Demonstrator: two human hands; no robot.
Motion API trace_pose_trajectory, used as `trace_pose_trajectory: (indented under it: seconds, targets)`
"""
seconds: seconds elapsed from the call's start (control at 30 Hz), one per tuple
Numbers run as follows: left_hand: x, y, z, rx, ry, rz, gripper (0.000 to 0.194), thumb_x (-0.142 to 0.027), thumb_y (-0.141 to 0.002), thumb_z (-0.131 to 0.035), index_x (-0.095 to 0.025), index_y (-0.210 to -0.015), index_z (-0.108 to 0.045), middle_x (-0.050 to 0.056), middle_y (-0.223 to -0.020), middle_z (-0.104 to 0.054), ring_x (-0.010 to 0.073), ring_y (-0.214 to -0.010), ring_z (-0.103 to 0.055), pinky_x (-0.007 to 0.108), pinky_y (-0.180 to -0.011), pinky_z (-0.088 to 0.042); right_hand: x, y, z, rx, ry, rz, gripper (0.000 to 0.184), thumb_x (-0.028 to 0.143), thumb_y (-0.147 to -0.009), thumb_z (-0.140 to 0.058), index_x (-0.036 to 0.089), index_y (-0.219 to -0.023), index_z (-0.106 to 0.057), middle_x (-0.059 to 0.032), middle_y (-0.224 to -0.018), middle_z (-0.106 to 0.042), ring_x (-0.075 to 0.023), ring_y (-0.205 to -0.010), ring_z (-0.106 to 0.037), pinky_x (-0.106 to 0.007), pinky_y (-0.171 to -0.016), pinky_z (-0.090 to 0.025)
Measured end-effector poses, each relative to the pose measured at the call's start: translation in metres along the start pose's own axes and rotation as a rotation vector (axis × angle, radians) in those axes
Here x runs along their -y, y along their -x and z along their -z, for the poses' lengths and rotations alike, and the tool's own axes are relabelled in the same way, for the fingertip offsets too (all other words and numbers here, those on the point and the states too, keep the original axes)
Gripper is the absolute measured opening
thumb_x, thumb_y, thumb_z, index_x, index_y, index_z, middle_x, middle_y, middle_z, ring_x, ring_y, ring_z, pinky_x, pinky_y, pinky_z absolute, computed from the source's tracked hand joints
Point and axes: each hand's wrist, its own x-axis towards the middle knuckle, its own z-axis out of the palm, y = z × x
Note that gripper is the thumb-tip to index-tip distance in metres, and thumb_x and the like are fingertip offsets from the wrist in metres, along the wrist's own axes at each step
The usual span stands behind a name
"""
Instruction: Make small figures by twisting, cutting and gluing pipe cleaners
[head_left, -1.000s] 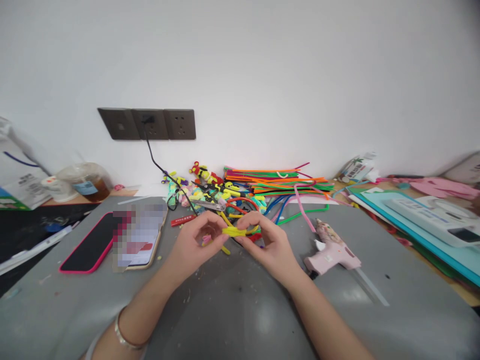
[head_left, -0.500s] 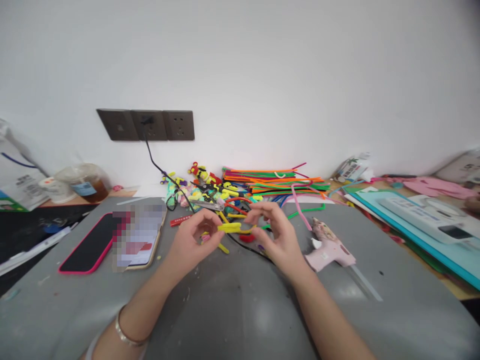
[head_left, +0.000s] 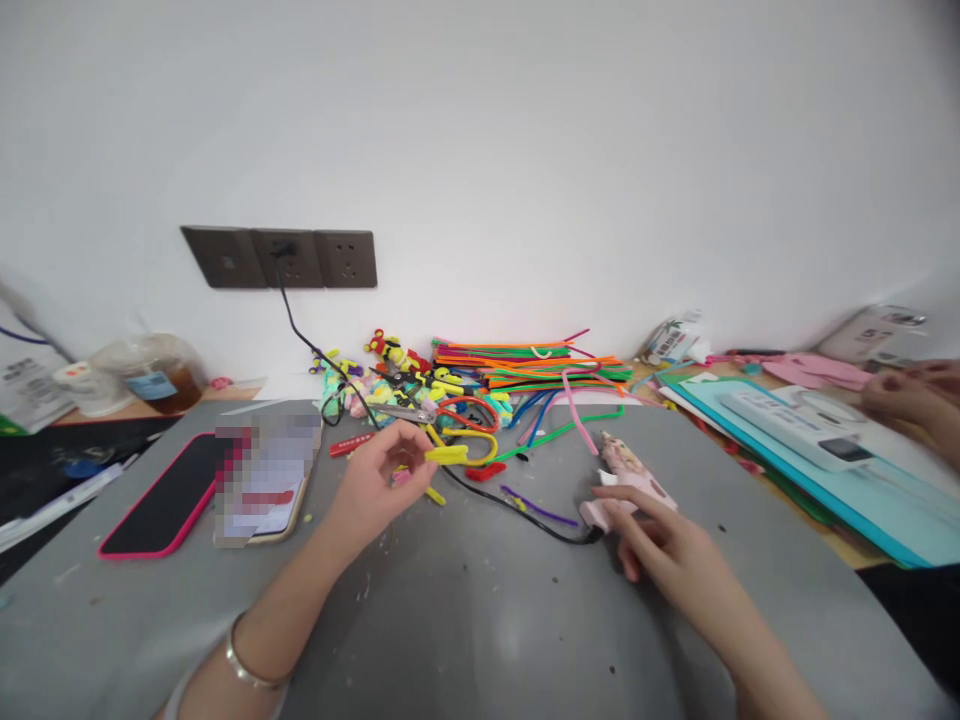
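Observation:
My left hand pinches a short, folded piece of yellow pipe cleaner between thumb and fingertips, a little above the mat. At the right, my right hand reaches over the handle of a pink hot glue gun. Its fingers are stretched out and partly cover the handle; whether they touch it is hard to tell. The gun lies on its side. Behind my left hand lie scissors with red and yellow handles. A purple pipe cleaner piece rests between the hands, beside the gun's black cord.
A bundle of coloured pipe cleaners lies by the wall, with small pipe-cleaner figures to its left. Two phones lie on the grey mat. Folders fill the right side, where another person's hands show.
My right hand has let go of the yellow piece and moved right to the glue gun. My left hand still holds the piece. Another person's hands have come into view at the right.

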Motion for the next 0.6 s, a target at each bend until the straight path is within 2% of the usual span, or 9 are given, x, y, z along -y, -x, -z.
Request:
trace_pose_trajectory:
  seconds: [0.07, 0.13, 0.2, 0.3, 0.43, 0.5, 0.6]
  targets:
    - [0.0, 0.0, 0.0, -0.009, -0.011, -0.008, 0.012, -0.023, -0.082, -0.07, -0.019, -0.087, -0.06, 0.0, -0.081, -0.059, 0.0126, -0.071, -0.058, 0.023, -0.065, -0.051, 0.005, -0.004, -0.002, 0.06, 0.067, -0.01, 0.047, 0.062, -0.088, -0.05, 0.021, -0.104, -0.069, 0.0046, -0.038, -0.054, -0.02, -0.04, -0.056, -0.03, -0.05, -0.046]
    - [-0.001, -0.001, 0.0, -0.014, -0.01, -0.02, 0.012, -0.023, -0.082, -0.07, -0.019, -0.086, -0.06, 0.0, -0.081, -0.059, 0.0127, -0.071, -0.059, 0.023, -0.065, -0.051, 0.012, -0.007, -0.004, 0.098, 0.09, -0.045, 0.042, 0.061, -0.088, -0.05, 0.024, -0.094, -0.068, 0.0047, -0.037, -0.056, -0.0201, -0.039, -0.056, -0.03, -0.05, -0.046]
    - [-0.001, -0.001, 0.0, -0.016, -0.011, -0.024, 0.012, -0.023, -0.082, -0.07, -0.019, -0.086, -0.06, 0.0, -0.08, -0.059, 0.0129, -0.07, -0.059, 0.023, -0.065, -0.051, 0.017, -0.007, -0.005, 0.093, 0.013, -0.113, 0.04, 0.062, -0.087, -0.05, 0.024, -0.089, -0.064, 0.0039, -0.039, -0.059, -0.0202, -0.036, -0.056, -0.03, -0.046, -0.045]
    - [-0.002, 0.0, -0.001, -0.017, -0.004, -0.016, 0.013, -0.024, -0.081, -0.071, -0.019, -0.085, -0.06, 0.0, -0.079, -0.06, 0.0137, -0.07, -0.06, 0.024, -0.064, -0.052, 0.015, -0.002, -0.009, -0.046, -0.232, -0.178, 0.042, 0.065, -0.086, -0.051, 0.024, -0.088, -0.06, 0.0006, -0.048, -0.066, -0.022, -0.035, -0.059, -0.033, -0.044, -0.048]
    - [-0.004, 0.001, -0.002, -0.021, -0.008, -0.004, 0.014, -0.025, -0.08, -0.072, -0.019, -0.085, -0.061, 0.001, -0.078, -0.061, 0.0143, -0.068, -0.06, 0.026, -0.062, -0.052, 0.007, 0.012, -0.023, -0.305, -0.44, -0.152, 0.041, 0.064, -0.087, -0.055, 0.024, -0.093, -0.056, -0.0029, -0.061, -0.072, -0.0223, -0.045, -0.065, -0.03, -0.042, -0.047]
    - [-0.006, 0.001, -0.002, -0.018, -0.015, -0.008, 0.014, -0.025, -0.079, -0.073, -0.019, -0.084, -0.061, 0.001, -0.077, -0.061, 0.0144, -0.068, -0.06, 0.026, -0.062, -0.052, 0.008, 0.018, -0.032, -0.427, -0.486, -0.129, 0.04, 0.063, -0.087, -0.058, 0.023, -0.093, -0.056, -0.0054, -0.07, -0.074, -0.0232, -0.058, -0.07, -0.029, -0.048, -0.051]
    - [-0.007, 0.001, -0.002, -0.014, -0.019, -0.007, 0.014, -0.025, -0.079, -0.072, -0.019, -0.085, -0.061, 0.0, -0.075, -0.061, 0.0143, -0.067, -0.06, 0.025, -0.062, -0.052, 0.014, 0.023, -0.045, -0.575, -0.537, -0.006, 0.034, 0.055, -0.088, -0.061, 0.022, -0.094, -0.058, -0.01, -0.093, -0.075, -0.0233, -0.072, -0.072, -0.034, -0.061, -0.058]
